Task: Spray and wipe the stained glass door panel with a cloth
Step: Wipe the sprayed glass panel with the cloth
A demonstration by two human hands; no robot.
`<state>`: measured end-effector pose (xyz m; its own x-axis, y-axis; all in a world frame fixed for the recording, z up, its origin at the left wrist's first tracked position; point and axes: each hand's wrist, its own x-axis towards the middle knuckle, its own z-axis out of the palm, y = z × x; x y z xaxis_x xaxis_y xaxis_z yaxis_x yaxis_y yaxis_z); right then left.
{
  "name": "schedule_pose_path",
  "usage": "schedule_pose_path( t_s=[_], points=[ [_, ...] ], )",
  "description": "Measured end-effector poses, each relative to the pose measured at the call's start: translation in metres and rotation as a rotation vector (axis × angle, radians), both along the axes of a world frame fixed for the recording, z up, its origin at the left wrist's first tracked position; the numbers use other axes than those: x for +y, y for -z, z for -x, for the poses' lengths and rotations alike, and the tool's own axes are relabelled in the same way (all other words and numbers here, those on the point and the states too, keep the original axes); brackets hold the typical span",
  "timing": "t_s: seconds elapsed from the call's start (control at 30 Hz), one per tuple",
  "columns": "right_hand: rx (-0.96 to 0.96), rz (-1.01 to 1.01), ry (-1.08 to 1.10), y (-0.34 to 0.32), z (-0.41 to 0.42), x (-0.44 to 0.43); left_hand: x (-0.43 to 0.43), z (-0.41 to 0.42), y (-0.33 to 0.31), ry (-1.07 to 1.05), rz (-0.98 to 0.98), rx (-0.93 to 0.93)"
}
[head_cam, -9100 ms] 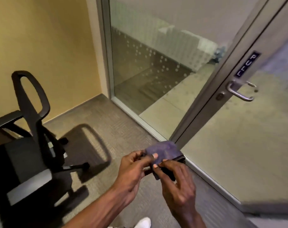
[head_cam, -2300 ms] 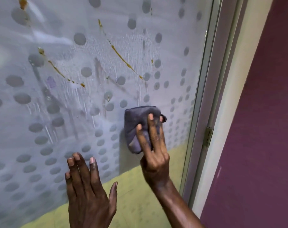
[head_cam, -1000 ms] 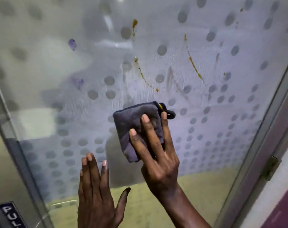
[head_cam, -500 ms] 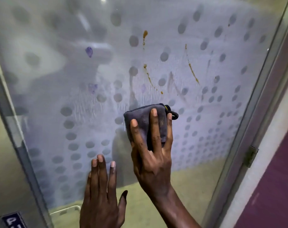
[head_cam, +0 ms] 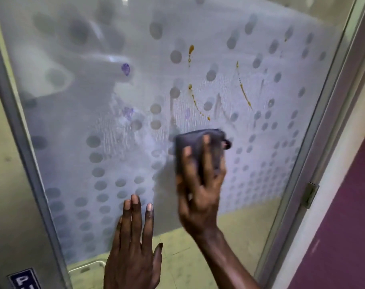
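Two hands are on the glass. The right hand [head_cam: 200, 184] has its fingers straight and spread, and it presses a folded grey cloth [head_cam: 190, 140] flat against the glass door panel [head_cam: 90, 113]. Hand and cloth are blurred by motion. Lower and to the left, the left hand [head_cam: 133, 247] lies flat on the pane with its fingers together and its thumb held out to the side; it holds nothing.

Half a second ago the cloth sat slightly further below the nearest orange streak [head_cam: 195, 101]; now its top edge comes close under the streak's lower end without touching it. About two seconds ago it was under the other orange streak [head_cam: 244, 92], so it has shifted left across the panel. The left hand has kept its flat brace on the lower glass throughout. Both streaks look unchanged from the earlier views.

The panel is frosted, with rows of grey dots that grow smaller and denser toward the bottom. Fine wet droplets and run marks show above and to the left of the cloth. Purple smudges [head_cam: 125, 69] sit to the upper left, well apart from the cloth. Below the frosted band the glass is clear.

A grey metal door frame [head_cam: 21, 142] borders the pane on the left, with part of a blue PULL sign [head_cam: 24, 278] at its foot. A hinge [head_cam: 309, 195] shows on the right, beside a purple wall [head_cam: 344, 205].
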<state>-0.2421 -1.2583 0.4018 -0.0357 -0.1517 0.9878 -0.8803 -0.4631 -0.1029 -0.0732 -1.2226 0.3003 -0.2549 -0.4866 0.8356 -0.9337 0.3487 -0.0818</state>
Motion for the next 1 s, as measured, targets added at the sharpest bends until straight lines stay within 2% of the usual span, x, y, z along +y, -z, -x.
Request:
schedule_pose_path(
  t_s=[0.07,0.1,0.17,0.23,0.37,0.43,0.5,0.67,0.73,0.8,0.87,0.93,0.97,1.0],
  points=[
    [0.278,0.042,0.001,0.011,-0.004,0.001,0.001,0.000,-0.001,-0.015,-0.001,-0.004],
    [0.341,0.066,0.028,0.012,0.003,0.001,0.001,0.001,-0.001,-0.020,-0.005,0.002],
    [0.299,0.078,0.104,0.003,0.027,-0.002,0.001,0.004,-0.001,-0.020,-0.001,0.007],
    [0.071,0.055,0.167,-0.014,0.062,-0.006,0.000,0.003,0.001,-0.017,-0.007,0.006],
    [-0.640,0.098,0.131,-0.061,0.110,-0.018,-0.003,-0.003,0.002,-0.022,0.014,-0.017],
    [-0.809,0.142,0.061,-0.076,0.100,-0.023,-0.003,-0.002,0.000,-0.027,0.024,-0.027],
    [-0.673,0.134,0.064,-0.074,0.065,-0.022,-0.003,0.001,-0.004,-0.032,0.039,-0.024],
    [0.289,0.081,-0.054,-0.015,-0.005,-0.008,-0.002,0.002,-0.004,-0.045,0.044,-0.032],
    [0.449,0.113,-0.010,-0.011,0.004,-0.005,-0.001,0.001,-0.004,-0.040,0.034,-0.032],
    [0.322,0.131,0.047,-0.024,0.024,-0.006,0.002,-0.001,0.000,0.019,0.060,0.028],
    [-0.040,0.147,0.088,-0.046,0.046,-0.011,0.006,-0.007,0.006,0.097,0.081,0.190],
    [-0.454,0.143,0.086,-0.069,0.056,-0.017,0.010,-0.017,0.011,0.087,0.085,0.289],
    [-0.585,0.158,0.073,-0.078,0.052,-0.019,0.010,-0.023,0.012,0.052,0.078,0.308],
    [-0.634,0.169,0.060,-0.082,0.040,-0.020,0.010,-0.030,0.012,0.015,0.073,0.331]
  ],
)
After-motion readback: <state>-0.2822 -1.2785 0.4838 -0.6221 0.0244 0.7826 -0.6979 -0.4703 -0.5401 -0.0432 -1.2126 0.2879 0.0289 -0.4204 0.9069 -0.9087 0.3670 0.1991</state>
